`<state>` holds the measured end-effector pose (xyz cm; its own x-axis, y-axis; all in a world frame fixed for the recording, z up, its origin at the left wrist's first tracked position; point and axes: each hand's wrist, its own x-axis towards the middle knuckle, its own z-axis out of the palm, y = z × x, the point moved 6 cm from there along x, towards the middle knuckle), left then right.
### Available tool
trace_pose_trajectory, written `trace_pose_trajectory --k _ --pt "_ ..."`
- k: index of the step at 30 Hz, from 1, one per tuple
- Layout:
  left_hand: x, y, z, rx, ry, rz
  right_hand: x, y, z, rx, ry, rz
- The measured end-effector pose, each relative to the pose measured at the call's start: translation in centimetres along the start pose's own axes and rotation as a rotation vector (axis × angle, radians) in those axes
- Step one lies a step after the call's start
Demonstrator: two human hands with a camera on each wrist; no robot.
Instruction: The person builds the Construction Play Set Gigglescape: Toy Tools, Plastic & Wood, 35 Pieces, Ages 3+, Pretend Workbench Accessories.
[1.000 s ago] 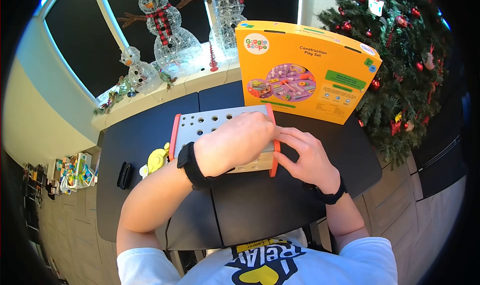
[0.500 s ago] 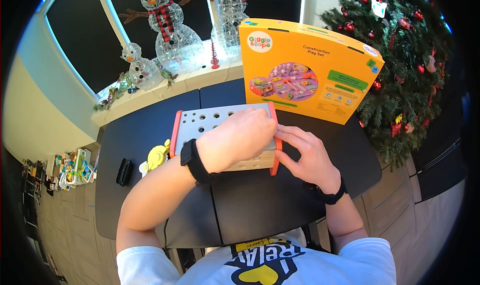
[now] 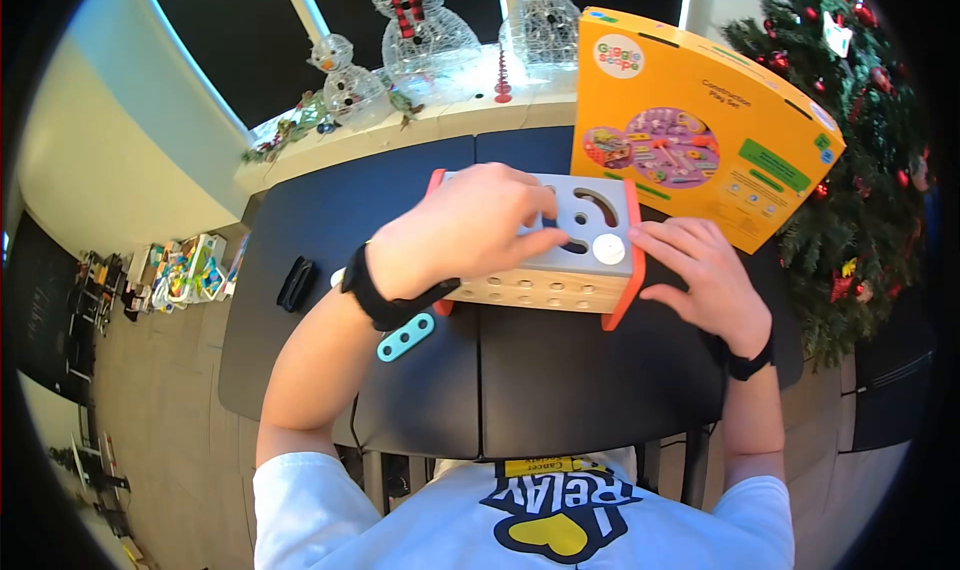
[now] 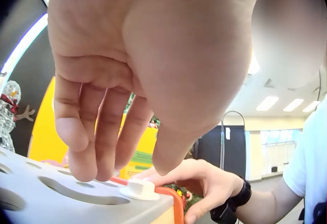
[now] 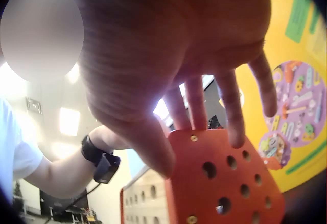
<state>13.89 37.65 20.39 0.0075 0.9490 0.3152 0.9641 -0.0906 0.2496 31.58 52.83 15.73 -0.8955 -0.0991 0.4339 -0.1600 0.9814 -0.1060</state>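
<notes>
On the table stands a toy workbench box (image 3: 540, 289) with a grey holed top (image 4: 30, 180), wooden front and red end panels (image 5: 225, 178). A white round toy bolt (image 3: 608, 248) sits in the top's near right corner, its raised head plain in the left wrist view (image 4: 139, 188). Just left of it my left hand (image 3: 478, 220) hovers over the slots, fingers bent loosely downward and nothing between them. My right hand (image 3: 705, 278) rests at the right red panel, fingertips on its upper edge and the thumb near the front corner.
A turquoise strip with holes (image 3: 405, 337) lies before the box, close to my left wrist. Further left is a black case (image 3: 296, 284). An upright yellow box (image 3: 690, 120) stands behind the workbench, with a Christmas tree (image 3: 860, 170) beyond the table's right side.
My left hand has come away leftward from the box's right end, uncovering the white bolt. The right hand stays by the red panel. The head view has shifted, and the turquoise strip now shows.
</notes>
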Motion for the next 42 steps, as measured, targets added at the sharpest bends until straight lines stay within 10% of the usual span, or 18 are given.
trace_pose_trajectory --k 11,15,27,42 --pt "-13.9 -11.1 -0.6 0.125 0.173 -0.708 1.8 0.4 1.3 -0.059 0.081 -0.227" --pt "-16.0 -12.8 3.1 0.343 -0.019 -0.845 2.0 -1.2 1.1 -0.072 0.131 -0.267" --pt "-17.8 -14.4 9.5 0.580 -0.165 -0.725 1.4 -3.3 1.4 -0.075 0.179 -0.215" --pt "-16.0 -6.2 3.2 -0.149 0.265 -0.617 1.1 -3.1 1.7 -0.034 0.161 -0.163"
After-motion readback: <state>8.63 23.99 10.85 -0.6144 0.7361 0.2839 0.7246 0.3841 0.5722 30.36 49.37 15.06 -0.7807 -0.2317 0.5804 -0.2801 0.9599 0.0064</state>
